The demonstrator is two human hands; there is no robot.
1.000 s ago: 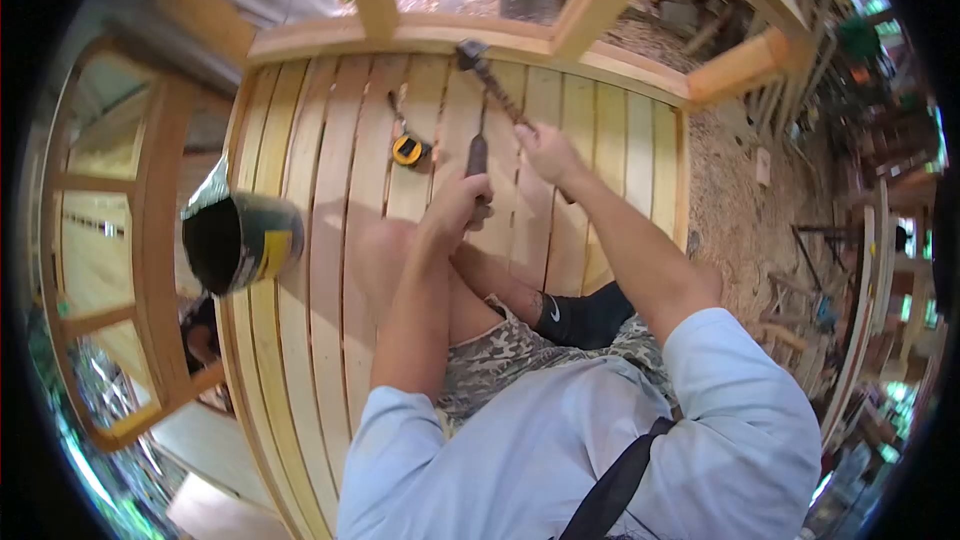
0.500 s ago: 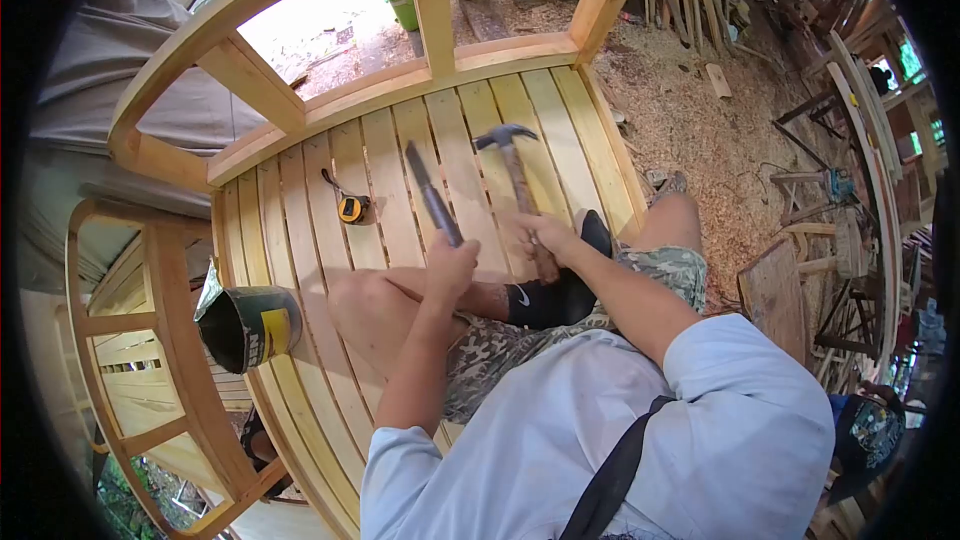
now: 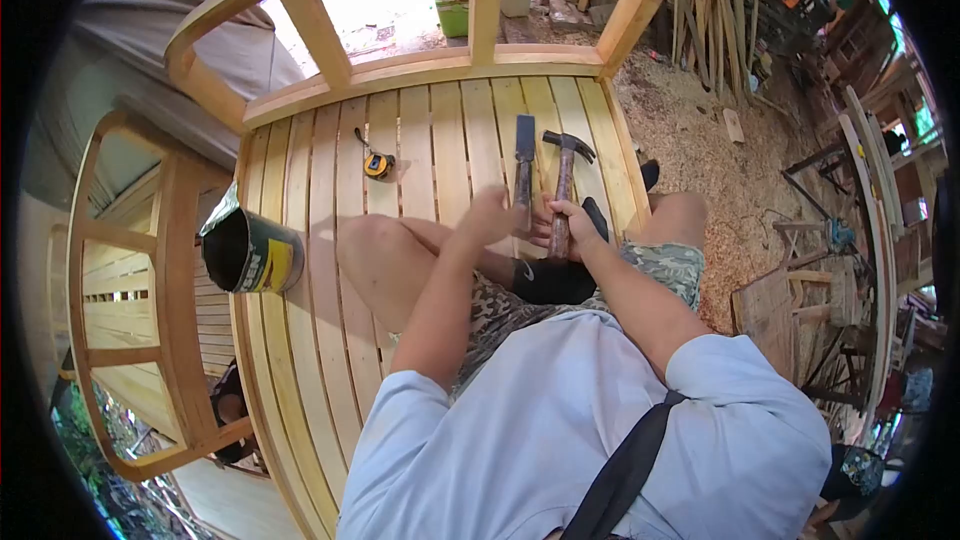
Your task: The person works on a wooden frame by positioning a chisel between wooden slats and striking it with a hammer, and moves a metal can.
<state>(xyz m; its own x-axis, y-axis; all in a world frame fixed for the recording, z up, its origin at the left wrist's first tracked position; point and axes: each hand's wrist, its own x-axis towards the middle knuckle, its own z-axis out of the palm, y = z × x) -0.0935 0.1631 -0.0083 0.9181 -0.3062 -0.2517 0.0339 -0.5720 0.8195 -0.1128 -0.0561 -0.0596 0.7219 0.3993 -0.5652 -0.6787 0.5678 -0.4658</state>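
Observation:
My right hand [image 3: 578, 227] is closed around the wooden handle of a claw hammer [image 3: 563, 172], whose head points away from me. Just left of it and roughly parallel stands a chisel [image 3: 525, 145] with a wide flat blade. The lower end of the chisel's handle lies by the right hand's fingertips. My left hand [image 3: 487, 217] is close beside that handle, smeared by motion; whether it grips the chisel cannot be made out. Both tools are over the slatted wooden seat [image 3: 350, 230], in front of my crossed legs.
A yellow and black tape measure [image 3: 377, 164] lies on the slats. At the left edge, a dark green can [image 3: 268, 258] is tipped on its side. A curved wooden backrest [image 3: 400, 75] rises at the far side. Another slatted bench [image 3: 180, 290] stands left; wood shavings [image 3: 690, 130] cover the ground right.
The chisel has moved right from a tilted pose in my left hand and now stands beside the hammer. The left hand has moved right, and the hammer has shifted slightly right.

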